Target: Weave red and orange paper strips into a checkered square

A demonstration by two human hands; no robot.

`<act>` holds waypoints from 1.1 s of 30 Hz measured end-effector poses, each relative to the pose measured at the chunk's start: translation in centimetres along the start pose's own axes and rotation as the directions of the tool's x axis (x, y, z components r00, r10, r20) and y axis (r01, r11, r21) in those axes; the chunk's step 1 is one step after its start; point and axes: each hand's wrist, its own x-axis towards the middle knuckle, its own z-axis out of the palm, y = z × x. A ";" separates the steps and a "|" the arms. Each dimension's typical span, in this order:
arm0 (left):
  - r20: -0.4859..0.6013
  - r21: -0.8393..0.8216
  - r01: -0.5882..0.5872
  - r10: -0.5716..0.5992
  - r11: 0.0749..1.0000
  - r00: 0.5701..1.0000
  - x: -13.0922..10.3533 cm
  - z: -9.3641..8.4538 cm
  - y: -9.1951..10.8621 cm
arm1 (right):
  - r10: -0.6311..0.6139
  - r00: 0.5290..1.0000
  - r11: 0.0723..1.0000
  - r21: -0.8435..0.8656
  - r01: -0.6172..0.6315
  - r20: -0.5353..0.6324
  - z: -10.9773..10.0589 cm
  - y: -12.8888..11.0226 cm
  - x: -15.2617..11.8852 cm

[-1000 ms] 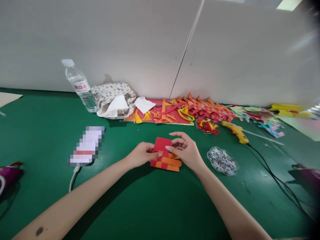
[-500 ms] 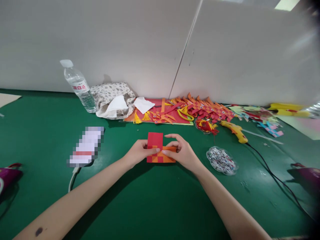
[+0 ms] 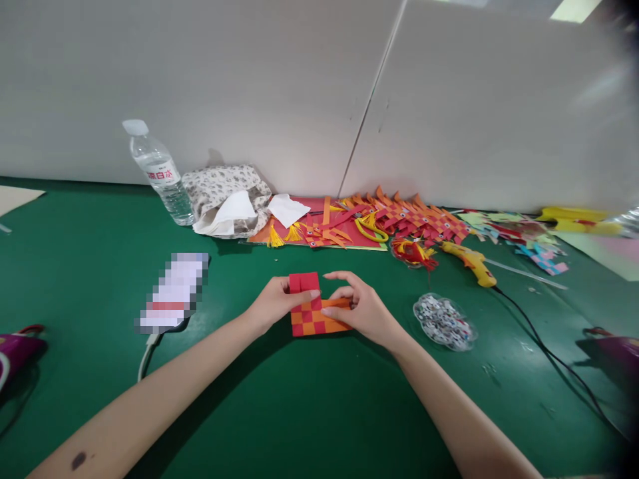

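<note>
Left hand and right hand pinch the woven paper, well in from the far edge of the tabletop; uneven tugging could loosen its orange strips.

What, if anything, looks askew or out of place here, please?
The clear plastic water bottle seems to lean left, though that may be lens distortion. The multicoloured paper scraps at the back right lie in a messy heap on the green table. I see no obvious spill, nor damage to the red-and-orange woven paper.
</note>
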 end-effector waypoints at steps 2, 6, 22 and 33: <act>0.024 -0.007 0.006 -0.006 1.000 1.000 -0.1 0.0 0.1 | -0.007 1.000 1.000 0.007 0.007 -0.016 0.0 0.0 0.0; 0.116 0.015 0.033 -0.034 0.999 0.993 -0.2 0.0 0.1 | -0.002 0.999 1.000 0.005 0.002 -0.051 0.0 0.0 0.1; -0.010 -0.004 -0.021 0.021 1.000 1.000 0.0 -0.2 0.1 | 0.091 0.996 0.962 0.258 -0.089 0.001 -0.6 0.3 0.6; 0.059 -0.026 -0.051 0.052 0.998 0.997 0.0 0.0 -0.1 | 0.040 0.995 0.980 0.200 -0.021 -0.092 -0.6 0.5 0.6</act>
